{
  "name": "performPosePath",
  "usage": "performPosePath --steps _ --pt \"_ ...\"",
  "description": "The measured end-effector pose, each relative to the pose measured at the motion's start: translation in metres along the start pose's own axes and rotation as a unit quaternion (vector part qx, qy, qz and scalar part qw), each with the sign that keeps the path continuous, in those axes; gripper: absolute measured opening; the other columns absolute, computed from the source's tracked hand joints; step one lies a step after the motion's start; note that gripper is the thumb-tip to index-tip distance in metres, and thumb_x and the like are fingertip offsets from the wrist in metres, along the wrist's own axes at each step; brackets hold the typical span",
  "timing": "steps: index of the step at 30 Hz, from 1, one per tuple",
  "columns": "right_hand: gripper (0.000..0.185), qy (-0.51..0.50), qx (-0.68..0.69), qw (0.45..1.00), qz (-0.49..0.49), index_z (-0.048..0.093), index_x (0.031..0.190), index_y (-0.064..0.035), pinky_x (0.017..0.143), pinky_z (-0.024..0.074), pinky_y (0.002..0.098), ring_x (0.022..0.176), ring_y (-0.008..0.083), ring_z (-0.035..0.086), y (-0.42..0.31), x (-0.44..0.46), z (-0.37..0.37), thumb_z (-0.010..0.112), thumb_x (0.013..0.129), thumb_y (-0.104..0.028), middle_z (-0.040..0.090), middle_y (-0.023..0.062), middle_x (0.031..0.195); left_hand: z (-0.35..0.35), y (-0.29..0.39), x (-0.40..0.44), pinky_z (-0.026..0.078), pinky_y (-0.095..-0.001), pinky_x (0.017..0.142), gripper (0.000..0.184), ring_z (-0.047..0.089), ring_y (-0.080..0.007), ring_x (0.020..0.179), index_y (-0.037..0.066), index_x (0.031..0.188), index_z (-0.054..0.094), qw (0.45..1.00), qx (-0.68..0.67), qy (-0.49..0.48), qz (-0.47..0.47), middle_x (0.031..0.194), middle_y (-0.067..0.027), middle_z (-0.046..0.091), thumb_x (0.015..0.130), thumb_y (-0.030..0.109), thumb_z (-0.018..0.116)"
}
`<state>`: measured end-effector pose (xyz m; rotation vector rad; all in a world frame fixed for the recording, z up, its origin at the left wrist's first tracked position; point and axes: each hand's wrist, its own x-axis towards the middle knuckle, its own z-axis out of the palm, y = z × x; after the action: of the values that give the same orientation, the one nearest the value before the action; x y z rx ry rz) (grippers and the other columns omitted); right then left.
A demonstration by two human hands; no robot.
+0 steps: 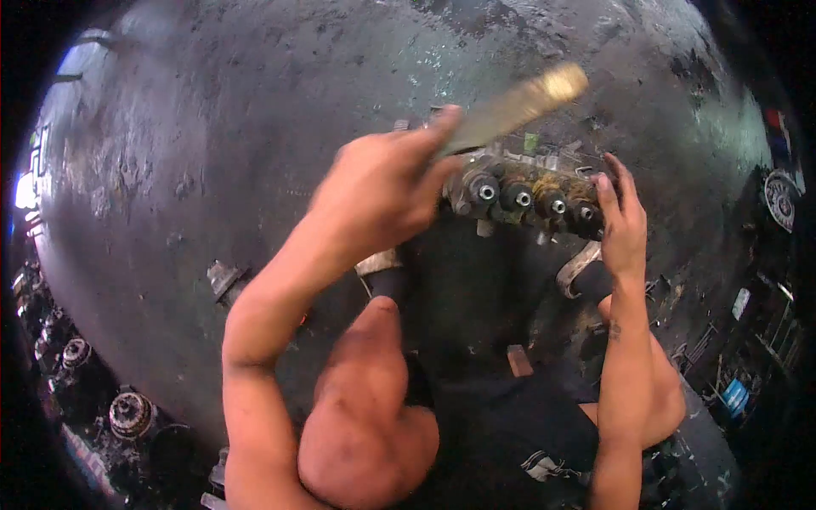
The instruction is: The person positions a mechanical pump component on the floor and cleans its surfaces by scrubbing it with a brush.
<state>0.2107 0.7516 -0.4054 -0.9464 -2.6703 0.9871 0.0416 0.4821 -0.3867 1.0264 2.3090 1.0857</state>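
A flat, elongated tool (518,106) with a bright yellowish end is gripped in my left hand (382,183); the tool is smeared by motion and slants up to the right. Just below it lies a dirty metal block (510,178) with a row of several round black fittings with bright centres. My left fingers are close to the block's left end. My right hand (625,225) holds the block's right end, its fingertips at the upper corner. Part of the block's left end is hidden by my left hand.
The block is on a dark, stained floor (204,161). A small metal part (223,279) lies at the left, and a reddish-brown piece (519,360) lies between my legs. Round parts (132,414) line the lower left edge. A wheel-like disc (779,201) and a blue item (735,396) are at the right.
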Motion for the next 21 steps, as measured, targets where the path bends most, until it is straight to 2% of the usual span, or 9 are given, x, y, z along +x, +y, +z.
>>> performPosePath --steps 4,6,7,9,12,15,17,19,21 --pt "0.052 -0.018 0.062 0.995 0.07 0.054 0.135 -0.0014 0.093 0.0464 0.0348 0.103 0.0269 0.064 -0.002 -0.004 0.004 0.055 0.099 -0.038 0.067 0.0191 0.113 -0.036 -0.008 -0.083 0.05 -0.0273 0.076 0.049 0.064 -0.0115 0.08 0.0 0.136 0.056 0.976 -0.11 0.11 -0.155 0.096 -0.0158 0.073 0.087 0.0 0.06" --pt "0.051 -0.019 0.063 0.997 0.051 0.054 0.134 -0.0017 0.093 0.0466 0.035 0.102 0.0263 0.063 -0.003 -0.006 0.002 0.055 0.099 -0.039 0.067 0.0189 0.112 -0.027 -0.017 -0.126 0.05 -0.027 0.079 0.053 0.062 -0.0105 0.082 -0.002 0.138 0.053 0.97 -0.102 0.064 -0.21 0.1 -0.0108 0.073 0.085 -0.003 0.06" --pt "0.051 -0.022 0.06 0.997 0.052 0.054 0.134 -0.0017 0.093 0.0466 0.035 0.102 0.0263 0.063 -0.003 -0.008 0.002 0.055 0.099 -0.039 0.067 0.0189 0.112 -0.01 -0.016 -0.132 0.051 -0.0289 0.083 0.054 0.066 -0.0132 0.086 -0.001 0.138 0.054 0.968 -0.127 0.063 -0.208 0.103 -0.0162 0.072 0.084 -0.005 0.059" --pt "0.052 -0.016 0.042 0.998 0.045 0.054 0.134 -0.0015 0.092 0.0466 0.0352 0.1 0.0257 0.063 -0.003 -0.006 0.003 0.055 0.098 -0.039 0.067 0.019 0.112 0.023 -0.025 -0.117 0.052 -0.0353 0.084 0.054 0.069 -0.0382 0.095 0.002 0.14 0.052 0.984 -0.085 -0.01 -0.154 0.103 -0.0272 0.067 0.087 0.001 0.063" --pt "0.052 -0.026 0.055 0.996 0.06 0.055 0.134 -0.0019 0.093 0.0464 0.035 0.102 0.0256 0.064 -0.006 -0.006 0.002 0.055 0.098 -0.04 0.067 0.0192 0.112 0.047 -0.039 -0.042 0.052 -0.0374 0.081 0.052 0.066 -0.0436 0.091 0.006 0.141 0.051 0.985 -0.121 0.023 -0.125 0.097 -0.0274 0.066 0.09 0.008 0.063" --pt "0.051 -0.029 0.02 0.998 0.05 0.055 0.134 -0.0023 0.092 0.0466 0.0344 0.101 0.0248 0.064 -0.006 -0.004 0.001 0.055 0.098 -0.039 0.067 0.0184 0.111 0.016 -0.007 -0.01 0.052 -0.0391 0.078 0.049 0.064 -0.0448 0.086 0.006 0.141 0.051 0.999 0.035 -0.029 -0.013 0.092 -0.0267 0.066 0.092 0.009 0.06" --pt "0.051 -0.018 0.041 0.997 0.055 0.055 0.134 -0.0023 0.092 0.0467 0.034 0.099 0.0243 0.064 -0.001 -0.006 0.003 0.055 0.098 -0.039 0.067 0.0177 0.109 -0.009 0.003 -0.057 0.049 -0.029 0.066 0.047 0.061 -0.0132 0.074 0.0 0.141 0.049 0.991 -0.119 0.032 -0.043 0.086 -0.0117 0.069 0.097 0.014 0.054" --pt "0.052 -0.012 0.054 0.997 0.058 0.055 0.134 -0.0022 0.091 0.0467 0.0336 0.098 0.0237 0.064 0.001 -0.005 0.003 0.056 0.098 -0.039 0.067 0.0171 0.108 -0.025 0.005 -0.097 0.043 -0.0251 0.057 0.049 0.054 -0.0087 0.065 0.0 0.14 0.051 0.952 -0.213 0.003 -0.218 0.08 -0.0028 0.065 0.096 0.021 0.057" --pt "0.052 -0.018 0.038 0.998 0.037 0.055 0.134 -0.0018 0.09 0.0469 0.033 0.097 0.0226 0.063 -0.004 -0.005 0.002 0.056 0.098 -0.039 0.067 0.0163 0.108 -0.014 -0.008 -0.129 0.051 -0.0306 0.078 0.041 0.062 -0.0141 0.082 -0.004 0.134 0.053 0.927 -0.252 0.003 -0.279 0.087 -0.0107 0.066 0.095 0.009 0.056"
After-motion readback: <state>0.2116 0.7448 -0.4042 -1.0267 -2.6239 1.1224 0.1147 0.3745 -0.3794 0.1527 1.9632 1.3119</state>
